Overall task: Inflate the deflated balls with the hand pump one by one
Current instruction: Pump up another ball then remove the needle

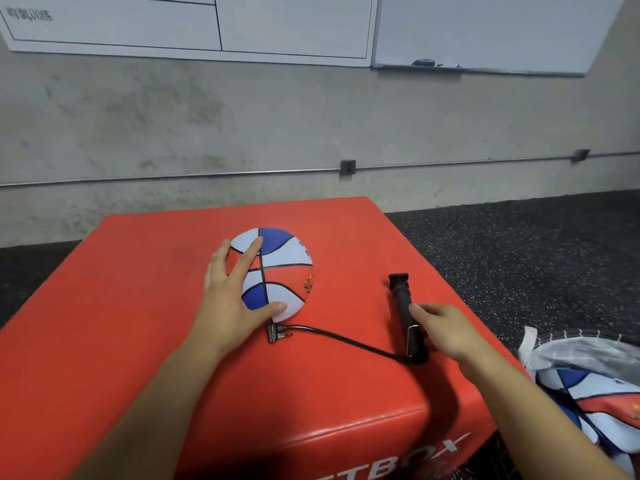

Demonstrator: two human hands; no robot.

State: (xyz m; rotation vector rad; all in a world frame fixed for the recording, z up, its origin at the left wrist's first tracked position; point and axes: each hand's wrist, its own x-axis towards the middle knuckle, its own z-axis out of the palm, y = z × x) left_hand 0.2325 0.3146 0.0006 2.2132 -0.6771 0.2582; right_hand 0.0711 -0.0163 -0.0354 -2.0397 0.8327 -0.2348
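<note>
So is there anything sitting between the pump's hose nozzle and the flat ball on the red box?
Nothing visible. The hose nozzle lies on the red box just at the near edge of the flat ball, by the left hand's thumb. The right hand rests on the pump.

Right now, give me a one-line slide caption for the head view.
Left hand flat on a deflated ball atop a red box; right hand touching the hand pump.
</note>
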